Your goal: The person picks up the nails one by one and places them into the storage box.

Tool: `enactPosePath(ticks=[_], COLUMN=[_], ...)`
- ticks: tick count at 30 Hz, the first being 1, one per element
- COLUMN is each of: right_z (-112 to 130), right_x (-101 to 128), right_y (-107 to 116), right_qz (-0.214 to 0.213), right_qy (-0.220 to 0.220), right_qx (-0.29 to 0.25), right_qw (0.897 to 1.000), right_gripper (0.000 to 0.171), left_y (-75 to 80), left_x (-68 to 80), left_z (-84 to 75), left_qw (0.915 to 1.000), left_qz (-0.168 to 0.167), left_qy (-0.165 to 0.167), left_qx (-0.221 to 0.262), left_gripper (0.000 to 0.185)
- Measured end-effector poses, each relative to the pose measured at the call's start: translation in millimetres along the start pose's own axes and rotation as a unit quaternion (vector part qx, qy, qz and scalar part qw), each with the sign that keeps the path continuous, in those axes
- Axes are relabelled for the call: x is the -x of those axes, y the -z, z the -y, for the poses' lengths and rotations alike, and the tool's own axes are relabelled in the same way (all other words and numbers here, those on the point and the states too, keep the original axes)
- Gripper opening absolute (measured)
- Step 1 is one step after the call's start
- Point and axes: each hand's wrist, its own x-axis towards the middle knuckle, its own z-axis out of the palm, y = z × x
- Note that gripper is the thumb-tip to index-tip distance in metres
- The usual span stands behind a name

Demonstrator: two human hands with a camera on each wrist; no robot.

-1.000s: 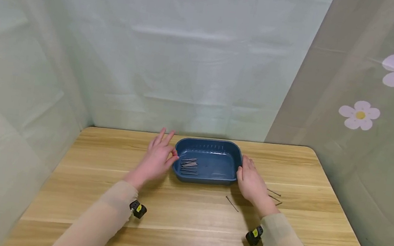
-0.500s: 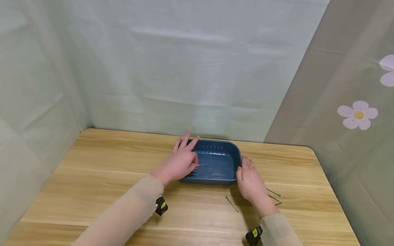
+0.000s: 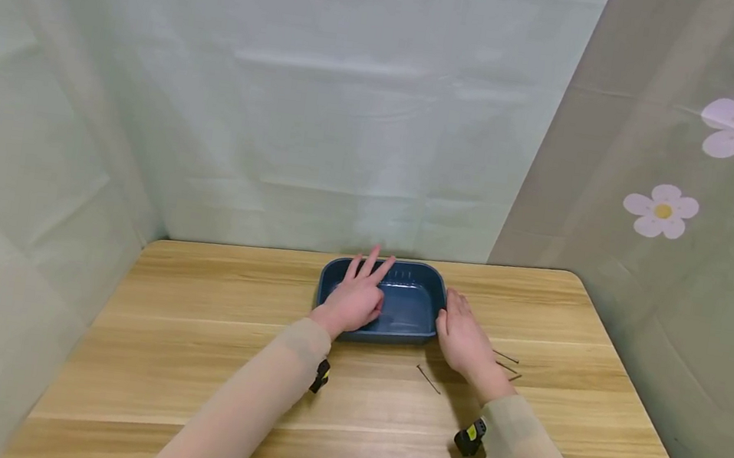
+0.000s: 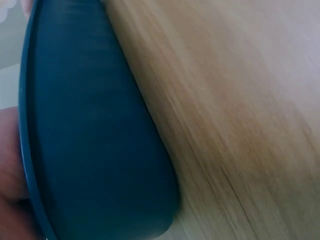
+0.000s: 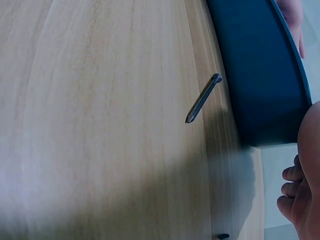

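Observation:
A blue plastic tray sits near the table's far edge. Over its left half reaches my left hand, thumb and forefinger drawn together low inside and the other fingers spread toward the far rim. The back of this hand hides its fingertips and the nails in that part of the tray; I cannot tell whether it pinches one. Fingers nearly straight, my right hand rests against the tray's right end, its thumb at the near corner. A loose nail lies in front of the tray, seen closer in the right wrist view.
Several more nails lie on the wooden table just right of my right hand. A pale cloth hangs behind the far edge, with a flower-printed curtain along the right side.
My left hand has moved right from the tray's left rim to over its inside. A nail showing at its fingertips half a second ago is now out of sight. My right hand stays put.

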Motion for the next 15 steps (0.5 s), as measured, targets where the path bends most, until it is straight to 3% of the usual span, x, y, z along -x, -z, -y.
enactPosePath(ticks=[8, 15], right_z=[1.0, 1.0], right_x=[-0.8, -0.1], right_y=[-1.3, -1.4], right_qz=[-0.003, -0.003], right_qy=[0.001, 0.0], right_qx=[0.001, 0.002], right_qw=[1.0, 1.0], right_gripper=[0.061, 0.06], left_y=[-1.5, 0.9], left_x=[-1.8, -0.2], left_z=[-1.3, 4.8], left_qw=[0.9995, 0.9991], left_qz=[0.013, -0.005], left_qy=[-0.007, 0.011], left_qx=[-0.029, 0.041], left_gripper=[0.025, 0.011])
